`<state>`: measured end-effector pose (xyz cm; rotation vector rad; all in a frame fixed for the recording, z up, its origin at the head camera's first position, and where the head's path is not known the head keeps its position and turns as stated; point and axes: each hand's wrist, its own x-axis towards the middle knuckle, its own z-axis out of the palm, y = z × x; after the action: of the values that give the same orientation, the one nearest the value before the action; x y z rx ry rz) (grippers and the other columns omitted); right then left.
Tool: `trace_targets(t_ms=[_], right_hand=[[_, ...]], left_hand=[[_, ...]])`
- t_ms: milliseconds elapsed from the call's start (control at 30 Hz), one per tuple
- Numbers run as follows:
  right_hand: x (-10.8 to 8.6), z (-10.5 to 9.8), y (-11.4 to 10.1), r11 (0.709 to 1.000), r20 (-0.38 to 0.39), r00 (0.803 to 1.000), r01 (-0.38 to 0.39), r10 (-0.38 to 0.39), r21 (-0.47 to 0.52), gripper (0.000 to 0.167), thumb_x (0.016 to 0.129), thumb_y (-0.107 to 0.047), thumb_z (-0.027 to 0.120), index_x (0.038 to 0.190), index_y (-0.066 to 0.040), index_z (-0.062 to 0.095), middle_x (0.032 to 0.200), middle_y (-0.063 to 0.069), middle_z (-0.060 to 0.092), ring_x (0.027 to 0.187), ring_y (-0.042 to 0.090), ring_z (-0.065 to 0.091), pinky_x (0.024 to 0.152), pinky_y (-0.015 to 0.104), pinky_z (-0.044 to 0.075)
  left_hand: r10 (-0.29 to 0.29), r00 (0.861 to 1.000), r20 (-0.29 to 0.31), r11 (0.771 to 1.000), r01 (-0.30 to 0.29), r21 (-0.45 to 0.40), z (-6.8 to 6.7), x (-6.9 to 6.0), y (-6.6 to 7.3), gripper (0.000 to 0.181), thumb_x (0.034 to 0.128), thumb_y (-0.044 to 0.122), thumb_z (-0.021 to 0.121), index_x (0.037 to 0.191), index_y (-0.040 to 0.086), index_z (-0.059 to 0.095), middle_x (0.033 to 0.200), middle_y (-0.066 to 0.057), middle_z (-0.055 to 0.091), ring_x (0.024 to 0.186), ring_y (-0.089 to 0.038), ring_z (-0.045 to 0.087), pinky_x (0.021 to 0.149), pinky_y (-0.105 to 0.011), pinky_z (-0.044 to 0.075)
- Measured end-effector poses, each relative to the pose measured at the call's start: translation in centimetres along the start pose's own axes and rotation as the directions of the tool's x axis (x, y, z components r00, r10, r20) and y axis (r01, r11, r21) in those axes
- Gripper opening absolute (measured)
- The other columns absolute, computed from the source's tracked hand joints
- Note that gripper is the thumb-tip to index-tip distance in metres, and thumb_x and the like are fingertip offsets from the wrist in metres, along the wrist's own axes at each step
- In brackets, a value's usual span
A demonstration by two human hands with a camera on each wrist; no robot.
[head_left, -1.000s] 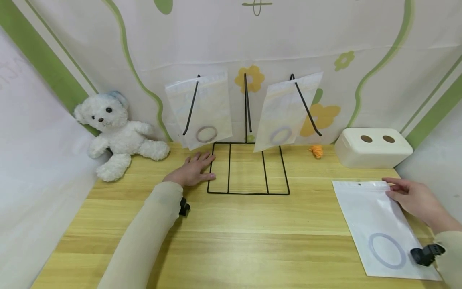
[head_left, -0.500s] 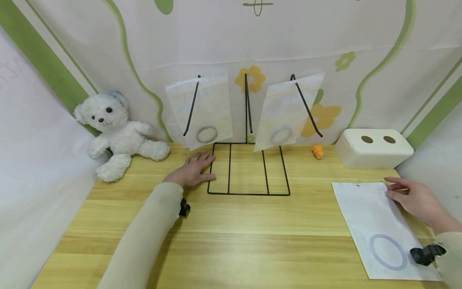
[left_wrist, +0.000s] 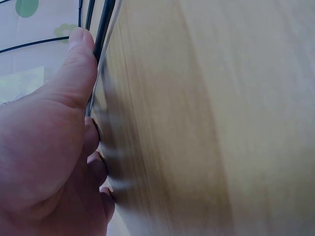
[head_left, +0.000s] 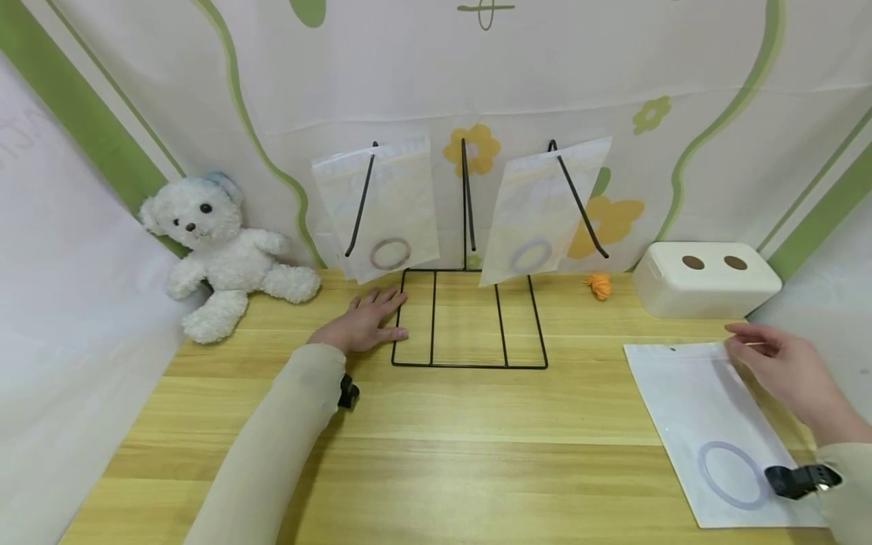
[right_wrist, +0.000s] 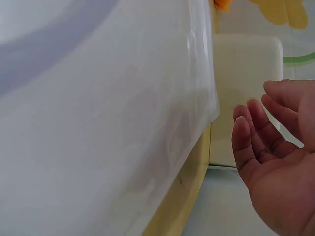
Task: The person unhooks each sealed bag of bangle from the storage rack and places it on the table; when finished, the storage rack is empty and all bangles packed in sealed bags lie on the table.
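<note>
My left hand (head_left: 361, 322) lies flat on the table with fingers spread, its thumb and fingertips touching the left side of the black wire rack's base (head_left: 470, 367). In the left wrist view, the thumb of my left hand (left_wrist: 54, 113) rests along the wire. A white zip bag (head_left: 688, 409) with a pale purple ring printed on it lies at the right. By its upper right corner is my right hand (head_left: 783, 371). The right wrist view shows my right hand (right_wrist: 280, 157) apart from the bag (right_wrist: 123, 98), fingers loosely bent and nothing between them.
Similar bags hang on the rack's left hook (head_left: 364, 197) and right hook (head_left: 579, 200); the middle hook (head_left: 468, 204) bears none. A plush bear (head_left: 228, 257) sits at the back left. An orange bundle (head_left: 599, 286) and a cream box with two holes (head_left: 708, 291) stand back right.
My right hand has let go of the bag's upper right corner and lifted slightly off it. The left hand and the rack stay where they were.
</note>
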<state>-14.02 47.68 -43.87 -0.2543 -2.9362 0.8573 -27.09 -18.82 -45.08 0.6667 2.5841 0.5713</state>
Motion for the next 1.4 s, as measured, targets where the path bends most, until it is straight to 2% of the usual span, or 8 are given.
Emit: trace_targets(t_ms=[67,200,267,333,667,967,1233,1400], right_hand=[[0.0,-0.1,-0.7,1.0,-0.013,1.0,-0.004,0.004,0.0,0.045,0.112,-0.028,0.061,0.141,0.005,0.063,0.103,-0.007,0.074,0.077,-0.02,0.048,0.061,0.013,0.049],[0.0,-0.2,-2.4,0.999,-0.029,1.0,0.013,-0.012,0.03,0.048,0.113,-0.033,0.059,0.143,0.003,0.062,0.096,-0.027,0.066,0.079,-0.021,0.05,0.062,0.01,0.049],[0.0,-0.3,-3.5,0.999,-0.034,0.999,0.022,-0.021,0.046,0.049,0.113,-0.036,0.058,0.144,0.002,0.062,0.091,-0.041,0.055,0.079,-0.022,0.051,0.063,0.009,0.05],[0.1,-0.3,-4.6,0.997,-0.046,0.998,0.046,-0.043,0.067,0.049,0.112,-0.035,0.059,0.144,0.002,0.062,0.089,-0.042,0.054,0.08,-0.021,0.053,0.063,0.008,0.05],[0.6,-1.0,-9.9,0.978,-0.104,0.985,0.149,-0.134,0.147,0.043,0.11,-0.037,0.064,0.138,-0.005,0.066,0.096,-0.021,0.072,0.082,-0.014,0.063,0.068,0.007,0.052],[1.9,-1.5,-13.8,0.937,-0.173,0.962,0.251,-0.212,0.243,0.026,0.106,-0.024,0.072,0.128,-0.008,0.071,0.094,-0.033,0.068,0.081,-0.012,0.066,0.067,0.007,0.052],[3.3,-0.9,-16.6,0.923,-0.197,0.944,0.308,-0.266,0.232,0.031,0.108,-0.03,0.068,0.127,-0.006,0.072,0.096,-0.022,0.073,0.083,-0.009,0.067,0.07,0.006,0.051],[4.2,-0.4,-18.0,0.912,-0.202,0.944,0.311,-0.262,0.268,0.035,0.109,-0.031,0.067,0.132,-0.005,0.071,0.1,-0.029,0.072,0.088,-0.01,0.067,0.072,0.005,0.051]], left_hand=[[0.008,1.0,-0.007,1.0,-0.008,-0.004,0.2,0.3,-0.5,0.095,0.1028,0.069,0.057,0.175,0.022,0.02,0.183,-0.014,0.009,0.168,-0.049,-0.002,0.132,-0.072,-0.001],[-0.003,1.0,0.009,1.0,0.003,-0.023,-0.4,-0.3,0.6,0.092,0.1045,0.062,0.061,0.175,0.019,0.021,0.183,-0.016,0.009,0.168,-0.049,-0.003,0.132,-0.073,-0.003],[-0.003,1.0,0.008,1.0,0.003,-0.026,-0.4,-0.3,0.6,0.092,0.1045,0.062,0.061,0.175,0.018,0.021,0.183,-0.017,0.009,0.167,-0.05,-0.003,0.132,-0.073,-0.003],[-0.009,1.0,0.004,1.0,0.009,-0.021,0.0,0.1,0.0,0.094,0.1033,0.065,0.06,0.175,0.02,0.02,0.183,-0.015,0.008,0.168,-0.048,-0.003,0.133,-0.071,-0.003],[0.006,1.0,-0.012,1.0,-0.006,0.007,0.9,1.3,-1.8,0.096,0.1016,0.072,0.056,0.176,0.025,0.018,0.183,-0.013,0.008,0.168,-0.048,-0.003,0.131,-0.074,-0.002],[-0.002,1.0,-0.016,1.0,0.002,0.005,0.9,1.5,-1.8,0.095,0.1011,0.073,0.056,0.175,0.027,0.017,0.184,-0.01,0.008,0.169,-0.045,-0.004,0.133,-0.072,-0.003],[0.0,1.0,-0.02,1.0,0.0,-0.003,0.6,1.0,-1.1,0.095,0.1022,0.07,0.057,0.175,0.025,0.018,0.184,-0.012,0.008,0.169,-0.046,-0.003,0.133,-0.072,-0.002],[0.002,1.0,-0.024,1.0,-0.002,-0.004,0.7,0.8,-1.3,0.093,0.1036,0.068,0.057,0.176,0.025,0.018,0.184,-0.012,0.008,0.169,-0.045,-0.003,0.133,-0.072,-0.002]])
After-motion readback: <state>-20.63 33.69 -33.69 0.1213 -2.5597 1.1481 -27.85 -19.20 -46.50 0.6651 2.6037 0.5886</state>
